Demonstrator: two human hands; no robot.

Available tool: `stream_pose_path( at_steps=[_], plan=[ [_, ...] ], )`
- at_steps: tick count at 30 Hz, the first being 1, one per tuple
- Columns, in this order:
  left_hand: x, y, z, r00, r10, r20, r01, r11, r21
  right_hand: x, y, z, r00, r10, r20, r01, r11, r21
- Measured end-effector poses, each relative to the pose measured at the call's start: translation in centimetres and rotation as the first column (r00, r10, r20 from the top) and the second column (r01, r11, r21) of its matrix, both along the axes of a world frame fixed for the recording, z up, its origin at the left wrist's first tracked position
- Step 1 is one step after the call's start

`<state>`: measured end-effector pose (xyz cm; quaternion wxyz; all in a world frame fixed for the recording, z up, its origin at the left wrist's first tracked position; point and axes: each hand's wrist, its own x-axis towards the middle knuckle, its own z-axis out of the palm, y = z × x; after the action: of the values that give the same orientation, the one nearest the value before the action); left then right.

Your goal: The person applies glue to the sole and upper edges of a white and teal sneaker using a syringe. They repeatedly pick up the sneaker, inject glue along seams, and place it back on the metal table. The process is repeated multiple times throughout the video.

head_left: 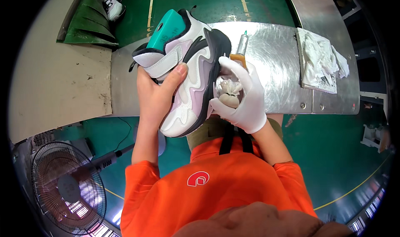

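My bare left hand (160, 93) is closed round a white, pale pink and black sneaker (196, 74), its thumb pressed near the strap. The sneaker is tilted, toe toward me and black sole to the right. A teal shoe last (166, 31) fills its opening. In a white glove, my right hand (248, 97) curls round a small tied white cloth bundle (230, 96), its fingertips close against the sole edge. Beyond those fingers, a silver tube tool (241, 45) with a yellow-brown handle and thin green tip points away; whether the hand grips it is unclear.
A metal bench (275, 83) lies under the work. Crumpled white cloths (318, 60) rest on its right side. Beyond it runs a green conveyor belt (200, 6). Another white shoe (112, 7) sits by green flaps (89, 18) at upper left. A fan (68, 189) stands lower left.
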<state>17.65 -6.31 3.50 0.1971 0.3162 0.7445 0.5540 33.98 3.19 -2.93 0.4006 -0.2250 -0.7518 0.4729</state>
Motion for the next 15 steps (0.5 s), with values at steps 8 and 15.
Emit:
stream_pose_path(
  at_steps=[8,15],
  plan=[
    [-0.21,0.04,-0.24,0.998,-0.031,0.046,0.029,0.999,0.031,-0.28,-0.04,-0.09,0.999,0.003,0.034,-0.006,0.996,0.094],
    [-0.37,-0.16,-0.70,0.999,-0.042,0.004,0.042,0.999,0.018,-0.48,-0.30,-0.54,1.000,-0.020,0.012,0.019,0.997,0.081]
  ],
)
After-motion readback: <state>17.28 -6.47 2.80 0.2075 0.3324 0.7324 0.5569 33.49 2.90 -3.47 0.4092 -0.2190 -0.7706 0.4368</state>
